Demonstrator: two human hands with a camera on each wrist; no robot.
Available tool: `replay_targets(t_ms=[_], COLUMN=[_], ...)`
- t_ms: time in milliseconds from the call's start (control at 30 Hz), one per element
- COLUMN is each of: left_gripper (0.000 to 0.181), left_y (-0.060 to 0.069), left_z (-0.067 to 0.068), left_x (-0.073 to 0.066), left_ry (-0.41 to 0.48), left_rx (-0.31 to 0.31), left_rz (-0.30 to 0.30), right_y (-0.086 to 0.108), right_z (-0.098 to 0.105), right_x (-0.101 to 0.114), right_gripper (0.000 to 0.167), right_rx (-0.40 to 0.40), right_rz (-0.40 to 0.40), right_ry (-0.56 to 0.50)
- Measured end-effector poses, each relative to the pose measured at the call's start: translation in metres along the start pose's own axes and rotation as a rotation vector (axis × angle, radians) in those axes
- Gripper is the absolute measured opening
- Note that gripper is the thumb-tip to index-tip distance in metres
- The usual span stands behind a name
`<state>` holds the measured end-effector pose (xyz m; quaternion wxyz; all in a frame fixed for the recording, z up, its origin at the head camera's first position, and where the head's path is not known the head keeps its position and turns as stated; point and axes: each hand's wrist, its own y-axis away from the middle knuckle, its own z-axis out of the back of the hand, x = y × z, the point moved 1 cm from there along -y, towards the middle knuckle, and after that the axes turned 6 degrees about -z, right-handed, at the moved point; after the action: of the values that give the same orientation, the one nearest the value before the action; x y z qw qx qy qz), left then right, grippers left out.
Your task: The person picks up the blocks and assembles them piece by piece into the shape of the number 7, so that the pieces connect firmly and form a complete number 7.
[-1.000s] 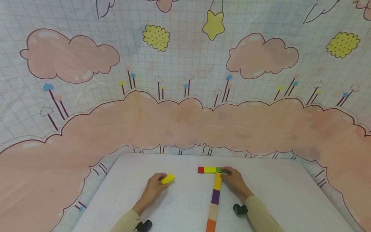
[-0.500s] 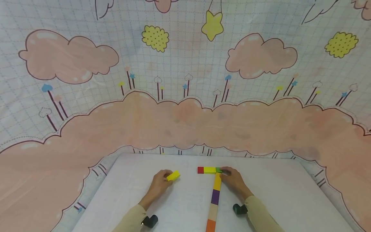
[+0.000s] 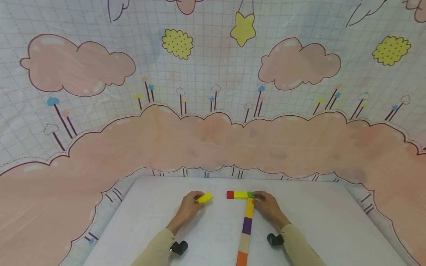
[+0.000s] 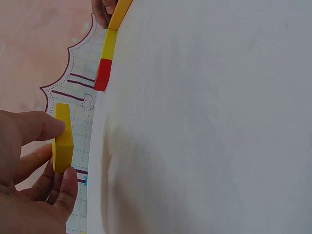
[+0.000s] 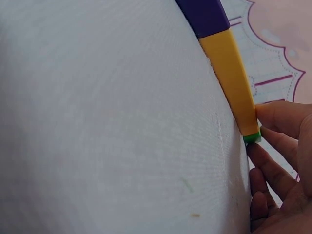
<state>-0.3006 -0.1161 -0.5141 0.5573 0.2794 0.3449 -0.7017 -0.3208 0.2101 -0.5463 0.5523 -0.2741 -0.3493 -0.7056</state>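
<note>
My left hand (image 3: 189,207) pinches a yellow block (image 3: 205,198) between thumb and fingers, left of the row of blocks; in the left wrist view the yellow block (image 4: 63,141) stands on end. At the row's corner, my right hand (image 3: 269,207) has its fingers around a green block (image 3: 251,194), partly hidden by them. Its thumb touches the orange-yellow block (image 5: 228,80) adjoining it. Leftward from the green block lie another yellow block (image 3: 240,195) and a red block (image 3: 230,195). Toward the front run purple (image 3: 247,225), beige (image 3: 244,242) and orange (image 3: 242,258) blocks, end to end.
All the blocks lie on a white table (image 3: 316,214). Behind it hangs a cloth (image 3: 213,140) printed with clouds and stars. Dark wrist-worn devices sit at the left sleeve (image 3: 156,247) and right sleeve (image 3: 299,245).
My left hand has moved right and slightly away from me with the yellow block, closer to the red block. My right hand and the row stay in place.
</note>
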Motion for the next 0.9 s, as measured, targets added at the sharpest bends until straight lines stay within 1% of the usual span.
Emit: replay_targets(t_ms=[100, 267, 500, 767, 900], left_gripper=[0.035, 0.034, 0.034, 0.031, 0.032], left_y=[-0.004, -0.008, -0.017, -0.026, -0.028], left_z=[-0.003, -0.007, -0.015, -0.023, -0.025], left_x=[-0.001, -0.004, -0.004, -0.002, -0.003], left_ry=[0.006, 0.025, 0.033, 0.037, 0.055], left_rx=[0.001, 0.011, 0.015, 0.022, 0.035], left_rz=[0.004, -0.006, -0.018, -0.044, -0.036], right_y=[0.000, 0.001, 0.001, 0.001, 0.000], right_z=[0.000, 0.000, 0.000, 0.000, 0.000], right_x=[0.000, 0.001, 0.001, 0.000, 0.000], right_gripper=[0.033, 0.033, 0.033, 0.034, 0.034], right_rx=[0.004, 0.002, 0.001, -0.015, -0.019], right_rz=[0.004, 0.006, 0.004, 0.056, 0.061], right_ry=[-0.003, -0.004, -0.006, 0.010, 0.008])
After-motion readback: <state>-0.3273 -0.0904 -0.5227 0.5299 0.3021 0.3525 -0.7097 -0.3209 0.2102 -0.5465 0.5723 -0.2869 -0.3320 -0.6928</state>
